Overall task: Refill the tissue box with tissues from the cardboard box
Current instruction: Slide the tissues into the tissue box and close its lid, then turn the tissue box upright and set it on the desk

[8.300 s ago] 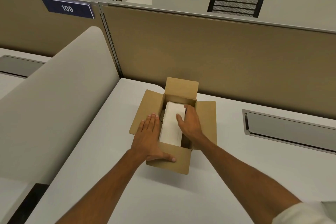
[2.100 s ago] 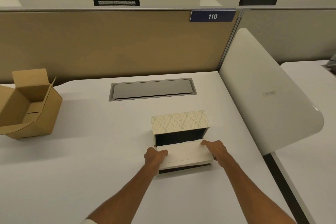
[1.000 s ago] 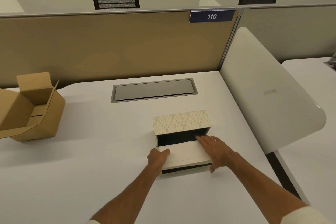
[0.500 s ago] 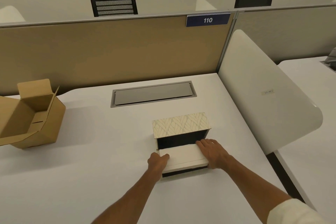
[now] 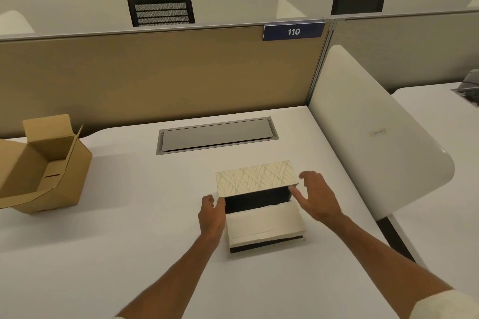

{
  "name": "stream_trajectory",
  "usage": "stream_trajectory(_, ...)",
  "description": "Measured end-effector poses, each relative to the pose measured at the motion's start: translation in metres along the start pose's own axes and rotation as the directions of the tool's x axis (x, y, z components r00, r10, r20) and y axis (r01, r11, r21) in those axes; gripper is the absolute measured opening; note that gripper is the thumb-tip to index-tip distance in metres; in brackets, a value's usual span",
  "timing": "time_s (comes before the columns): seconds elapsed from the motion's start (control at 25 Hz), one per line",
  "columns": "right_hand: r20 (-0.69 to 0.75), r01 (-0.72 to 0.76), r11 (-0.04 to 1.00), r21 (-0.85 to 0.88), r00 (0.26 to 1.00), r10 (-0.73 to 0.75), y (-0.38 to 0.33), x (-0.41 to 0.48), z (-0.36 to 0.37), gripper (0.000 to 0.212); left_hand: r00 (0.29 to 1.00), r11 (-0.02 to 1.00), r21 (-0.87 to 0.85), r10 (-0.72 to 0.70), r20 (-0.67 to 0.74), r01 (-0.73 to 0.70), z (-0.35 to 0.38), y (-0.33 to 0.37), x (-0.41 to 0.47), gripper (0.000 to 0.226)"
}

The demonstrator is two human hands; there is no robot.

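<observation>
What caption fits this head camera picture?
Two hands at an open leaf-patterned tissue box holding white tissues; cardboard box sits aside.

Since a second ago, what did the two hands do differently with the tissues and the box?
The right hand lifted off the white tissue stack and moved up to the corner of the leaf-patterned lid, fingers spread, holding nothing. The left hand slid a little up the tissue box's left side. The stack stayed in the open tissue box, and the cardboard box stayed empty at the left.

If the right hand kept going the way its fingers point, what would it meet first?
Probably the lid at its right end: the right hand points up-left at it, close by. Depth is unclear.
</observation>
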State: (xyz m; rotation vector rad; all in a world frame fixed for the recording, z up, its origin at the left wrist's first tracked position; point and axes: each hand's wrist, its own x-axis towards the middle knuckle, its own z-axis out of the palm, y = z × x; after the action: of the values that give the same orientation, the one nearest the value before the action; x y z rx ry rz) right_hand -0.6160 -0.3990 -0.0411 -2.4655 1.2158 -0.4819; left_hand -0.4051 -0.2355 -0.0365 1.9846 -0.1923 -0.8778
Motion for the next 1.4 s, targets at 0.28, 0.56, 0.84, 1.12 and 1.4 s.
stream_trajectory(0.28,0.247,-0.436,0.865,0.249,0.892,0.378,-0.016,0.026,-0.001,0.035,0.999,0.992,-0.129,0.008,0.042,-0.003,0.000,0.012,-0.004,0.020)
stream_trajectory(0.56,0.280,-0.590,0.751,0.296,0.806,0.522,-0.023,0.012,-0.013,0.046,0.983,0.952,-0.254,-0.183,-0.030,0.169,0.002,0.001,0.000,0.027)
stream_trajectory(0.84,0.602,-0.862,0.248,0.442,0.490,0.631,-0.033,-0.005,-0.005,0.116,0.802,0.617,-0.547,-0.566,0.192,0.566,0.017,-0.008,0.003,0.097)
stream_trajectory(1.12,0.695,-0.849,0.063,0.525,0.470,0.544,-0.010,-0.027,0.011,0.117,0.806,0.614,-0.529,-0.507,0.306,0.586,0.025,-0.031,0.013,0.102)
stream_trajectory(1.4,0.711,-0.778,-0.147,0.611,0.457,0.535,-0.020,-0.036,0.003,0.077,0.815,0.616,-0.536,-0.471,0.337,0.577,0.032,-0.066,0.032,0.095)
